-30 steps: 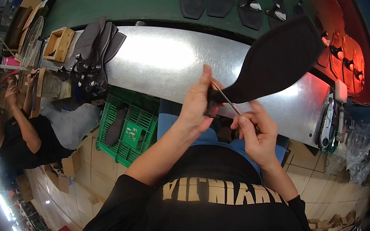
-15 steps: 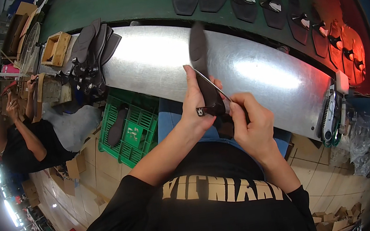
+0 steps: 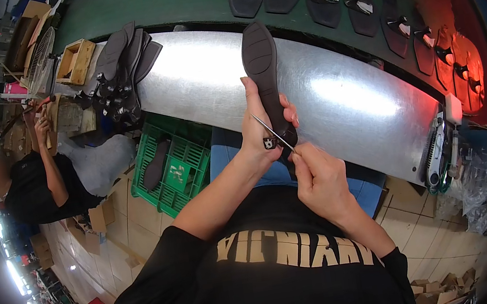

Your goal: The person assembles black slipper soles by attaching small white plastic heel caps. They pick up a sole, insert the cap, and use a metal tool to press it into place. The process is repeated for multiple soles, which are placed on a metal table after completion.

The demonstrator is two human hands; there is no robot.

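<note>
My left hand (image 3: 255, 131) is closed around the narrow part of a dark brown sandal sole (image 3: 259, 53), its wider ribbed end pointing away over the bench. A glossy dark strap piece (image 3: 271, 142) sticks out beside my left palm at the near end of the sole. In my right hand (image 3: 322, 178), thumb and fingers pinch a thin pointed metal rod (image 3: 265, 125). The rod slants across the near end of the sole, its tip toward my left palm. Whether that tip touches anything, I cannot tell.
A shiny metal bench (image 3: 340, 88) lies before me, with a green conveyor belt (image 3: 173, 3) behind it carrying several sandals (image 3: 322, 1) toward a red-lit opening (image 3: 459, 47). Stacked soles (image 3: 119, 63) lie left, above a green crate (image 3: 168, 193). A co-worker (image 3: 36, 181) sits far left.
The sole has turned to show more of its ribbed face. My right hand has shifted left and nearer to me, swinging the rod down across the sole's near end.
</note>
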